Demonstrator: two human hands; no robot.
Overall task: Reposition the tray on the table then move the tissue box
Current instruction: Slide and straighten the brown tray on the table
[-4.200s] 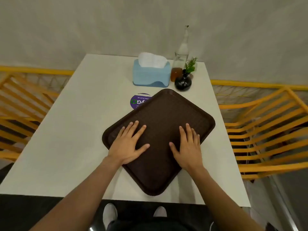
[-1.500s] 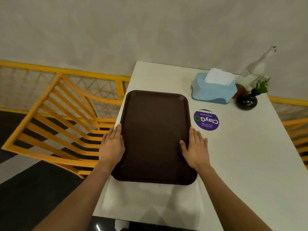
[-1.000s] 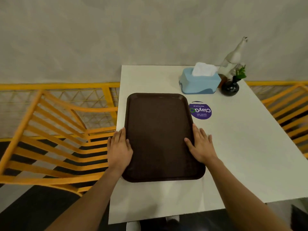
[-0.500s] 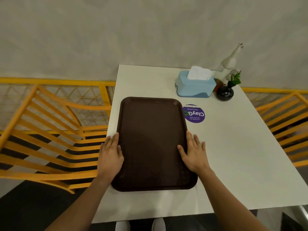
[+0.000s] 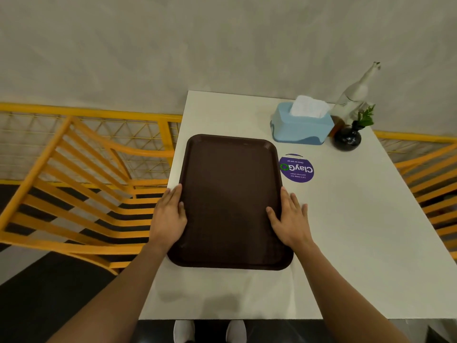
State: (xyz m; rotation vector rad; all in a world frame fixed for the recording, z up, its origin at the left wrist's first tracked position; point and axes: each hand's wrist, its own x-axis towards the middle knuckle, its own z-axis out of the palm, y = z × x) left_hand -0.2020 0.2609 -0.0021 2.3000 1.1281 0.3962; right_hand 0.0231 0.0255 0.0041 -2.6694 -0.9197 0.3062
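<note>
A dark brown tray lies flat on the left part of the white table, its long sides running away from me and its left rim near the table's left edge. My left hand clasps the tray's left rim and my right hand its right rim, thumbs lying on the tray, fingers stretched along the outside. The light blue tissue box, with white tissue sticking out of the top, stands at the far side of the table, just beyond the tray's far right corner and apart from it.
A round purple sticker sits on the table right of the tray. A black vase with a green sprig and a glass bottle stand right of the tissue box. Yellow slatted chairs flank the table, left and right.
The tray, earlier lying diagonally in the table's middle under my flat palms, now sits straight along the left side with my hands at its rims. Over the last second it has barely shifted.
</note>
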